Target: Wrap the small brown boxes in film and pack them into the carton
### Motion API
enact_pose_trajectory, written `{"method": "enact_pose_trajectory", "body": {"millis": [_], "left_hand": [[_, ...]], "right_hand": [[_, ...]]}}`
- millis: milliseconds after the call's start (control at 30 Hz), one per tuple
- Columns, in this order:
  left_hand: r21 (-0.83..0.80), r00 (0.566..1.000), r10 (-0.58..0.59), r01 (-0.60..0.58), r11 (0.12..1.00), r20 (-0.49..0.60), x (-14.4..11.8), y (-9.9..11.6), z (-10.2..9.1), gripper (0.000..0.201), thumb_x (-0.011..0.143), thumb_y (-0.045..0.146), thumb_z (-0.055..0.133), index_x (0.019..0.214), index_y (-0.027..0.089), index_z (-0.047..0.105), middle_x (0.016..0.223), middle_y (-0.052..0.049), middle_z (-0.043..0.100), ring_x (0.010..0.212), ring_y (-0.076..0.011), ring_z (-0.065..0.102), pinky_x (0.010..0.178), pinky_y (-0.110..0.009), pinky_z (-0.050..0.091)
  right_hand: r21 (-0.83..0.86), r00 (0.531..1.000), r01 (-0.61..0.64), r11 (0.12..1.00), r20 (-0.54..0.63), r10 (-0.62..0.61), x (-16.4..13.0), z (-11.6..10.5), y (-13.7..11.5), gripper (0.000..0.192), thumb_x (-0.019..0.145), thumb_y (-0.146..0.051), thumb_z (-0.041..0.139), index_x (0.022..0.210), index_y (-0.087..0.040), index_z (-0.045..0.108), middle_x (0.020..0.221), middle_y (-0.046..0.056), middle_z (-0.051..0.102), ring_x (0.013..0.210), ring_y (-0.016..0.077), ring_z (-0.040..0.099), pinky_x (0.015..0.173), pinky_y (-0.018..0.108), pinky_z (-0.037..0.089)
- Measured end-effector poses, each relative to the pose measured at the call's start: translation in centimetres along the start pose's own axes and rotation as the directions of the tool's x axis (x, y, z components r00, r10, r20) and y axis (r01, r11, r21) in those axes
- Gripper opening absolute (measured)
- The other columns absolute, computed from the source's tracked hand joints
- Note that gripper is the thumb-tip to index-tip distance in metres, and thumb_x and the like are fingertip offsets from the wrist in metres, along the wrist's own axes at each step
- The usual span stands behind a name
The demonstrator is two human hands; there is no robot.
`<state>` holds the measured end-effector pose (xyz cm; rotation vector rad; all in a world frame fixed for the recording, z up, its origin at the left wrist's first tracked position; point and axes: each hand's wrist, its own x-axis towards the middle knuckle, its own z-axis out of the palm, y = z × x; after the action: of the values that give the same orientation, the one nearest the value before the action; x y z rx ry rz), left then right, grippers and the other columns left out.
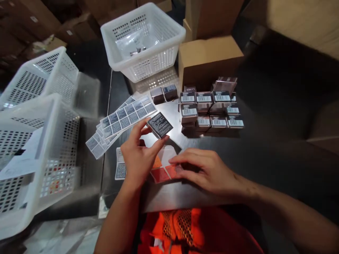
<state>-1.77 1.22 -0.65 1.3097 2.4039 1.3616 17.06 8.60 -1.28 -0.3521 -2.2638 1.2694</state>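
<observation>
My left hand (139, 153) holds a small dark square label (159, 124) by its lower corner, lifted above the metal table (265, 151). My right hand (205, 168) lies flat on the table, fingertips pressing a red and clear backing sheet (163, 169). Sheets of grey printed labels (124, 118) fan out to the left of my left hand. A single label sheet (120, 166) lies below them.
Stacks of small barcoded boxes (210, 109) stand beyond my hands, two more small boxes (164, 93) to their left. A brown carton (208, 58) and a white basket (144, 40) sit behind. Two white baskets (34, 141) stand at left. An orange mesh vest (182, 229) is nearest me.
</observation>
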Motion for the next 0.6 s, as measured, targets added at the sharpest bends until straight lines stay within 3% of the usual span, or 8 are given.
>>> {"method": "enact_pose_trajectory", "body": {"millis": [167,333,433,500,600], "left_hand": [[0.031,1.000,-0.012,0.011,0.999,0.026,0.3,-0.1,0.3,0.058,0.067,0.046,0.085,0.118,0.025,0.068,0.088,0.000,0.073,0.064,-0.0120,0.062,0.055,-0.022,0.043],[0.049,0.997,-0.072,0.071,0.996,0.029,0.5,-0.3,0.6,0.057,0.068,0.050,0.083,0.118,0.025,0.069,0.090,0.001,0.071,0.057,-0.0096,0.054,0.055,-0.024,0.041],[0.054,0.999,-0.031,0.032,0.998,-0.036,0.8,-0.6,0.6,0.054,0.067,0.050,0.084,0.113,0.023,0.072,0.099,-0.004,0.066,0.076,-0.0147,0.060,0.061,-0.025,0.045],[0.041,0.998,-0.028,0.030,0.999,-0.052,1.0,-0.8,0.6,0.053,0.067,0.049,0.084,0.112,0.023,0.072,0.100,-0.005,0.064,0.084,-0.0173,0.061,0.062,-0.025,0.046],[-0.052,0.998,-0.067,0.066,0.996,-0.011,1.2,-0.8,0.5,0.051,0.068,0.043,0.084,0.112,0.023,0.069,0.101,-0.003,0.064,0.073,-0.0125,0.058,0.055,-0.022,0.043]], "right_hand": [[-0.118,0.985,0.111,0.987,-0.119,-0.125,-0.3,0.4,0.1,0.024,0.092,-0.011,0.065,0.111,-0.022,0.073,0.091,0.003,0.078,0.083,0.0146,0.073,0.076,0.023,0.060],[-0.360,0.945,0.263,0.895,-0.089,-0.314,-1.5,0.8,0.6,0.028,0.099,-0.013,0.052,0.118,-0.022,0.070,0.102,0.005,0.076,0.091,0.0130,0.073,0.076,0.020,0.059],[-0.460,0.902,0.365,0.809,-0.042,-0.431,-2.0,1.4,1.1,0.032,0.102,-0.014,0.044,0.121,-0.018,0.069,0.113,0.009,0.074,0.102,0.0149,0.071,0.085,0.022,0.058],[-0.456,0.877,0.406,0.792,-0.050,-0.478,-1.9,1.6,0.9,0.026,0.099,-0.012,0.049,0.113,-0.015,0.071,0.107,0.011,0.075,0.098,0.0158,0.071,0.083,0.023,0.059],[-0.363,0.819,0.479,0.799,-0.143,-0.556,-1.2,1.0,-0.1,0.016,0.092,-0.009,0.063,0.098,-0.018,0.075,0.090,0.004,0.076,0.089,0.0171,0.069,0.078,0.027,0.059]]}}
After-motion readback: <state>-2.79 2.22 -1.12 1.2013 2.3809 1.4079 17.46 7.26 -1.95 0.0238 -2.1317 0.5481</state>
